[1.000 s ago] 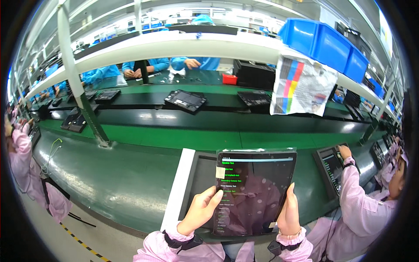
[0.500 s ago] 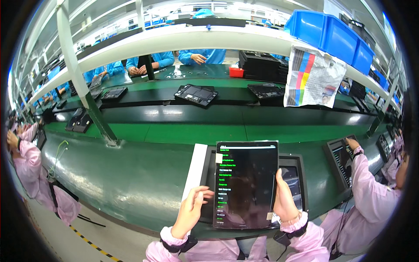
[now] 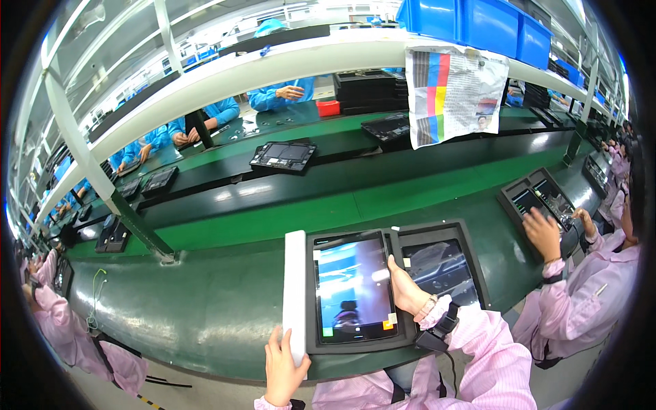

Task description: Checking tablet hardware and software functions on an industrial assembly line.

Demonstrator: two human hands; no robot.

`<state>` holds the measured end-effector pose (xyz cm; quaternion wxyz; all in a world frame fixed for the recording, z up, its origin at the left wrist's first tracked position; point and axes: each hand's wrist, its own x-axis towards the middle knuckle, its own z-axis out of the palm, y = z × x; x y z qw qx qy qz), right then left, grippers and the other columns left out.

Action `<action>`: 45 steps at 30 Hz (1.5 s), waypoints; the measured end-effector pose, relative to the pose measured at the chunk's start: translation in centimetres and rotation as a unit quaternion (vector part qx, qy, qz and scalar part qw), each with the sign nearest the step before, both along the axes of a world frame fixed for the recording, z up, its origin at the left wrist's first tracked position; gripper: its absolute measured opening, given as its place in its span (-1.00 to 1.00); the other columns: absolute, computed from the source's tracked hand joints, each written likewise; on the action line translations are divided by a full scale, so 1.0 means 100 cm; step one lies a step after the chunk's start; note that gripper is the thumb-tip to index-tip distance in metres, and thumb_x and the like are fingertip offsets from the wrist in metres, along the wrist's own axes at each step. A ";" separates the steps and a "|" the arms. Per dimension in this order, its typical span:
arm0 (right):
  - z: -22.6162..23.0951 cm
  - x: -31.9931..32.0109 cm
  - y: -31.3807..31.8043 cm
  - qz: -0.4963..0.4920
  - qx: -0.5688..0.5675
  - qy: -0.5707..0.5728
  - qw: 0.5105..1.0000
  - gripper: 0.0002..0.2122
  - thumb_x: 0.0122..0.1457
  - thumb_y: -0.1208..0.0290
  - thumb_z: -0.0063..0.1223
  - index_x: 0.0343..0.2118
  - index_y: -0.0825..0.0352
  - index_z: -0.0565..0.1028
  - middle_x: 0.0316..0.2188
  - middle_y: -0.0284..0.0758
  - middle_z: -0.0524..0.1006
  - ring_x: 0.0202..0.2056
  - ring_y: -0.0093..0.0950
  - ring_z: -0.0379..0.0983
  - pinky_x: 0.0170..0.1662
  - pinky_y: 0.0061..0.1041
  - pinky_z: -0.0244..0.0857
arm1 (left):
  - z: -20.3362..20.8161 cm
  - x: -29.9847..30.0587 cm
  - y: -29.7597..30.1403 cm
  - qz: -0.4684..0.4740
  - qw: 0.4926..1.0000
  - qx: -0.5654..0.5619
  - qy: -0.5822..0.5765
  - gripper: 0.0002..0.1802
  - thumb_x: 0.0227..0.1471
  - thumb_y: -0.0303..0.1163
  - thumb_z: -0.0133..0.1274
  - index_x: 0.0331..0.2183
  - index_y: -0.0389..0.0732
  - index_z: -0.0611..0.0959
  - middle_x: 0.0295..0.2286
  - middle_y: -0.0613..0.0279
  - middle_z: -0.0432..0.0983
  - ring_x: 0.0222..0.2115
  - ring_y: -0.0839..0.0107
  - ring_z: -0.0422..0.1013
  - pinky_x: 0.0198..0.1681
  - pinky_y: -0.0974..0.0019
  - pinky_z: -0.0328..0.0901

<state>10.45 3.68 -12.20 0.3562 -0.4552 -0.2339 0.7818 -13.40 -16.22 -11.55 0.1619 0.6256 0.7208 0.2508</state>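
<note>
A tablet (image 3: 352,290) lies face up in the left half of a black two-part tray (image 3: 471,254). Its lit screen shows a bluish, bright room picture, and small coloured stickers or icons sit along its lower edge. My right hand (image 3: 410,292) grips the tablet's right edge, the thumb along the side and the other fingers mostly hidden. Along the tray's left side lies a long white bar-shaped box (image 3: 294,287). My left hand (image 3: 283,365) is closed round its near end. A second dark tablet (image 3: 441,272) under clear film rests in the tray's right half.
To the right, a co-worker's hand (image 3: 543,232) hovers over another tray (image 3: 509,198). Opened devices (image 3: 283,157) lie along the belt beyond the green bench (image 3: 205,294). A white rail (image 3: 225,65) carries blue bins (image 3: 478,27) and a hanging printed sheet (image 3: 454,99). A metal post (image 3: 82,150) stands left.
The tablet has come down into the tray, and its screen has switched from a dark text list to a bright picture. My left hand has moved to the white box's near end. The view has tilted.
</note>
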 end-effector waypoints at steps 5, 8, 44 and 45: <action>0.001 0.023 -0.005 -0.013 0.107 -0.033 0.994 -0.38 0.28 0.05 -0.26 0.22 0.43 0.00 0.26 -0.27 -0.01 0.29 -0.39 -0.16 0.32 -0.42 -0.34 | 0.027 0.021 0.027 0.017 0.997 0.080 -0.009 -0.32 -0.21 -0.45 0.12 0.02 -0.30 0.31 0.07 -0.12 0.08 -0.01 -0.08 0.15 -0.01 0.01 0.18; 0.038 0.053 -0.023 0.018 0.158 0.007 0.987 -0.46 0.31 0.17 -0.26 0.22 0.43 0.01 0.26 -0.23 0.00 0.30 -0.40 -0.19 0.33 -0.41 -0.37 | 0.047 0.050 0.044 -0.026 0.989 0.145 -0.032 -0.35 -0.25 -0.45 0.14 -0.02 -0.29 0.37 0.03 -0.07 0.18 -0.06 -0.03 0.20 -0.01 0.05 0.18; 0.031 0.204 -0.066 0.014 0.120 -0.388 0.914 -0.59 0.20 0.34 -0.05 0.07 0.40 0.24 -0.21 -0.24 0.44 -0.70 -0.71 0.22 -0.70 -0.70 0.07 | -0.014 0.033 0.012 -0.059 0.987 0.080 0.125 -0.31 -0.20 -0.26 0.27 0.00 -0.15 0.38 0.03 0.47 0.37 -0.23 0.32 0.23 -0.14 0.25 0.05; 0.031 0.205 -0.064 -0.010 0.098 -0.349 0.932 -0.60 0.21 0.34 -0.06 0.06 0.40 0.24 -0.23 -0.27 0.43 -0.72 -0.72 0.18 -0.71 -0.71 0.03 | -0.013 0.031 0.012 -0.063 0.988 0.078 0.118 -0.30 -0.20 -0.22 0.27 0.00 -0.14 0.38 0.03 0.47 0.37 -0.23 0.32 0.23 -0.14 0.25 0.05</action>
